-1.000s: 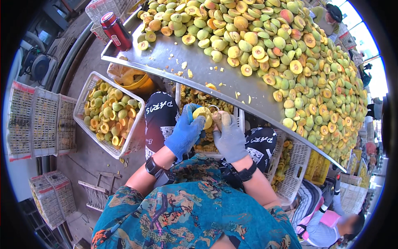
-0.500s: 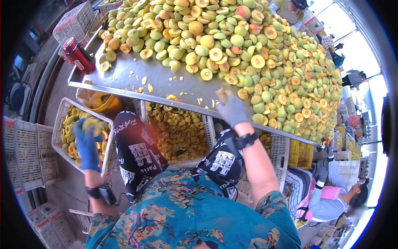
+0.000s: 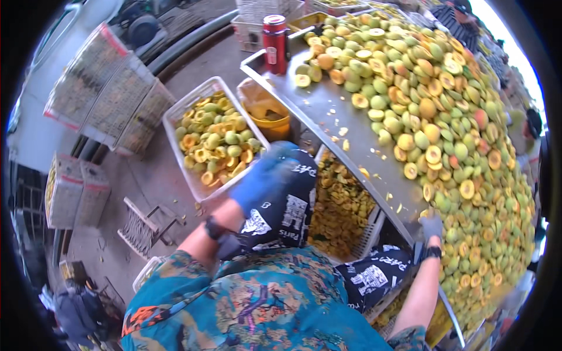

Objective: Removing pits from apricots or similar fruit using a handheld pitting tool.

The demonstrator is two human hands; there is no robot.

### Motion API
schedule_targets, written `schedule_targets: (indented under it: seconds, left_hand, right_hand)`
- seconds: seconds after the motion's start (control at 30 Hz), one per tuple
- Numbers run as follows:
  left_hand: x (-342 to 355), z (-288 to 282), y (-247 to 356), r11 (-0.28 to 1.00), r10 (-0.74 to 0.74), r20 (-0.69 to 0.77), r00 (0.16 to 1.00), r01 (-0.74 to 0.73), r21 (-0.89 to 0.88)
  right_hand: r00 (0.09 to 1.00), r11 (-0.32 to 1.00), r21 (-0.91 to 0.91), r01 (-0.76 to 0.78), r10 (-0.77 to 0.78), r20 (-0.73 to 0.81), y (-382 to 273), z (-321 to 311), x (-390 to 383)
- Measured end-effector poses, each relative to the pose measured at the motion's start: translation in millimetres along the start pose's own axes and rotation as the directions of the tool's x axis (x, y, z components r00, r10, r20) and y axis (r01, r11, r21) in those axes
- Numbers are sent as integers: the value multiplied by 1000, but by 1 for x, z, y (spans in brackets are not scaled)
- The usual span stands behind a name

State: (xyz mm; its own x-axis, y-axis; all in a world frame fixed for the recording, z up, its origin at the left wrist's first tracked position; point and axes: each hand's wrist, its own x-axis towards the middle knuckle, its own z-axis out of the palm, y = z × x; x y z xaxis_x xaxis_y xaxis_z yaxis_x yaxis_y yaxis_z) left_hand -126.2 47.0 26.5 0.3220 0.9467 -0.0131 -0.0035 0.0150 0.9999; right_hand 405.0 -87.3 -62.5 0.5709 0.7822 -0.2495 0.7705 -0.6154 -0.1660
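My left hand (image 3: pixel 264 180), in a blue glove, is smeared by motion over my left thigh, beside the near corner of a white crate (image 3: pixel 170 120) of halved fruit (image 3: pixel 219 137). Its fingers are too blurred to read. At the near edge of the metal table (image 3: pixel 328 120), my right hand (image 3: pixel 432 227) in a grey glove is closed around something small and tan that I cannot make out. Right beside it rises a big heap of green and yellow fruit halves (image 3: pixel 451 137), many cut side up, some still with a stone.
Between my knees stands a crate of fruit scraps (image 3: pixel 339 216). A yellow bucket (image 3: pixel 272 126) is beside the left crate, and a red flask (image 3: pixel 275 47) stands on the table corner. Stacked crates (image 3: pixel 102 88) and a small stool (image 3: pixel 149 228) are on the left. People work beyond the heap.
The view has swung left, so the table and heap now lie further right. My left hand has come away from over the left crate toward my thigh; my right hand stays at the table edge.
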Motion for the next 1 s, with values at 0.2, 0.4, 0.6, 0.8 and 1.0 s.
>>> schedule_targets:
  seconds: [0.2,0.4,0.6,0.8,1.0]
  left_hand:
    - [2,107,9,675,-497,568,656,704,-222]
    - [2,141,-7,967,4,476,880,118,-227]
    - [8,119,-8,451,-128,516,847,513,-730]
    - [-6,118,16,772,-17,437,899,290,-566]
    - [-16,124,27,792,-25,379,925,250,-557]
  right_hand:
    - [864,585,659,473,-456,-215,-136,-40,-111]
    - [841,671,512,536,-476,-258,-230,-50,-180]
    - [894,675,586,449,-333,-301,-235,-43,-210]
    - [894,576,695,431,-378,-241,-243,-36,-223]
    - [893,651,615,445,-374,-250,-251,-30,-229]
